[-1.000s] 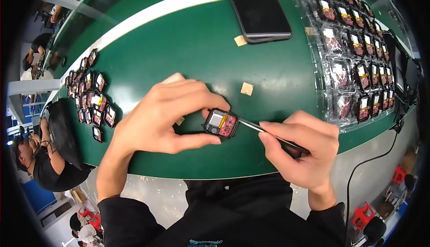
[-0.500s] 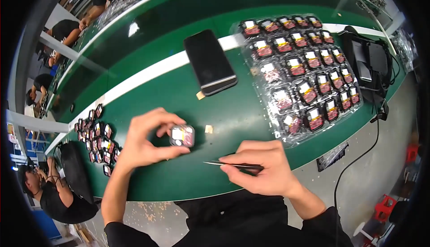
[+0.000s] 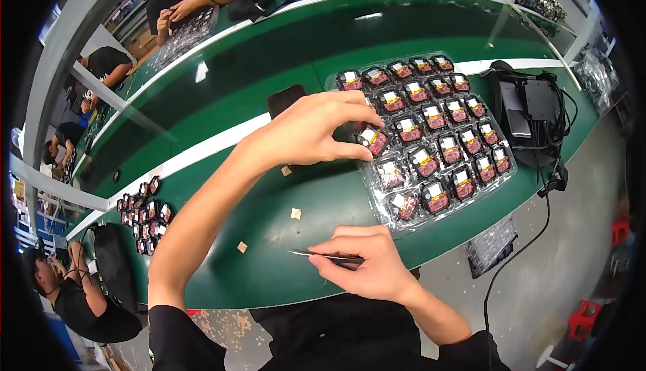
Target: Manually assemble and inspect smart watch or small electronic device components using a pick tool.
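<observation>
My left hand [image 3: 313, 128] reaches across to the left side of a clear plastic tray [image 3: 369, 192]. Its thumb and fingers close around a small rounded black device [image 3: 372, 141] with a white, yellow and red face, at a pocket of that tray. Several similar devices [image 3: 436, 197] sit in rows in the other pockets. Low over the green bench, my right hand [image 3: 360, 263] grips dark, fine-pointed tweezers [image 3: 343, 259], their tips directed left. Under my left hand lies a black phone-like slab [image 3: 285, 99], mostly covered.
Loose devices [image 3: 142, 215] are heaped at the left of the bench. Small tan squares [image 3: 296, 214] lie near the middle. A black bag with cables [image 3: 531, 112] stands beyond the tray on the right. Other people [image 3: 87, 290] work at the left and across the bench.
My left hand has carried the device from the middle of the bench up and right to the tray. My right hand, still with the tweezers, has shifted slightly left. Another tan square shows on the bench.
</observation>
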Demonstrator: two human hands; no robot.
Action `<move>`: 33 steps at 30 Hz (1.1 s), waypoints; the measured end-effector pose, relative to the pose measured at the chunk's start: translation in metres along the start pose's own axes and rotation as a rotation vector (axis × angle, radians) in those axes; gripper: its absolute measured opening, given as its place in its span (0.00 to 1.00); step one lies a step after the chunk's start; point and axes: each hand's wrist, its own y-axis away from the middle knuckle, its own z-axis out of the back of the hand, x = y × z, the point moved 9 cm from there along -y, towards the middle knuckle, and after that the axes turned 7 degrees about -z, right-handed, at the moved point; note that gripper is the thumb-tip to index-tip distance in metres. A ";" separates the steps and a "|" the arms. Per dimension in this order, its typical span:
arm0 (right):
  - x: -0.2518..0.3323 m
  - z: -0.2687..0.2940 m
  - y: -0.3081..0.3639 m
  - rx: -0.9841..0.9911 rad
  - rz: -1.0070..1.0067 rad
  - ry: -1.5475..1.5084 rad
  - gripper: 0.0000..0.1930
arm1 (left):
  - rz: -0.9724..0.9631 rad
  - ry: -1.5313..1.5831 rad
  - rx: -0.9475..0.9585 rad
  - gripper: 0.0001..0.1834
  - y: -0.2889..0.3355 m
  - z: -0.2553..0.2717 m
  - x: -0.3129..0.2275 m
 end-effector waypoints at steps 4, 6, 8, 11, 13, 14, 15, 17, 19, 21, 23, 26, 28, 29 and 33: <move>0.001 -0.003 -0.003 0.003 0.022 -0.021 0.08 | 0.059 -0.090 -0.025 0.29 0.013 0.006 -0.006; 0.003 -0.007 -0.005 -0.004 0.019 -0.021 0.08 | 0.087 -0.104 -0.050 0.29 0.034 0.016 -0.013; 0.001 -0.005 -0.002 0.023 0.020 -0.011 0.08 | 0.166 -0.099 -0.090 0.29 0.062 0.027 -0.015; -0.004 0.005 0.002 -0.037 -0.051 0.062 0.08 | 0.294 -0.217 -0.141 0.23 0.115 0.045 -0.002; 0.003 0.000 0.002 -0.021 -0.049 0.048 0.07 | 0.393 -0.345 -0.190 0.21 0.174 0.070 0.011; 0.001 0.000 0.001 -0.034 -0.074 0.075 0.07 | 0.472 -0.426 -0.189 0.19 0.203 0.083 0.019; 0.003 -0.003 0.001 -0.019 -0.057 0.056 0.07 | 0.559 -0.472 -0.213 0.17 0.231 0.101 0.023; -0.001 -0.004 0.002 -0.057 -0.098 0.038 0.09 | 0.915 -0.499 -0.172 0.20 0.310 0.131 0.047; 0.000 -0.002 0.003 -0.055 -0.066 0.076 0.09 | 1.120 -0.509 -0.097 0.23 0.363 0.147 0.055; 0.000 -0.002 0.001 -0.061 -0.082 0.130 0.09 | 1.109 -0.682 -0.174 0.26 0.413 0.172 0.056; 0.003 -0.009 -0.002 -0.058 -0.082 0.135 0.09 | 1.203 -0.832 -0.204 0.26 0.472 0.206 0.066; 0.000 -0.008 -0.002 -0.060 -0.110 0.151 0.08 | 1.369 -0.852 -0.231 0.33 0.560 0.235 0.104; -0.001 -0.008 -0.002 -0.047 -0.104 0.124 0.08 | 1.420 -0.802 -0.360 0.33 0.628 0.258 0.105; -0.004 -0.007 -0.001 -0.054 -0.104 0.097 0.08 | 1.469 -0.722 -0.425 0.32 0.652 0.266 0.106; -0.011 -0.004 0.001 -0.110 -0.159 0.142 0.08 | 1.358 -0.791 -0.375 0.23 0.629 0.237 0.142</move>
